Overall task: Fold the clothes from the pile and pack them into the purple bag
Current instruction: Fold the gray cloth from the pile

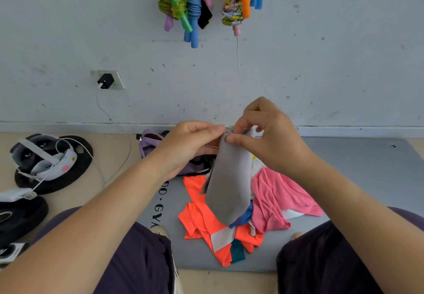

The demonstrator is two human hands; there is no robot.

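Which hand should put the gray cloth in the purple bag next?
Probably the left hand. Both hands pinch the top edge of the gray cloth, but the purple bag lies on the left, just behind and under that hand. The right hand would have to cross over.

coloured skipping ropes (190, 7) hang on the wall above a plugged-in black charger (105, 81).

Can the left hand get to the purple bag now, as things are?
Probably not yet: the left hand pinches the grey cloth together with the right hand. The bag lies just beyond, nothing between.
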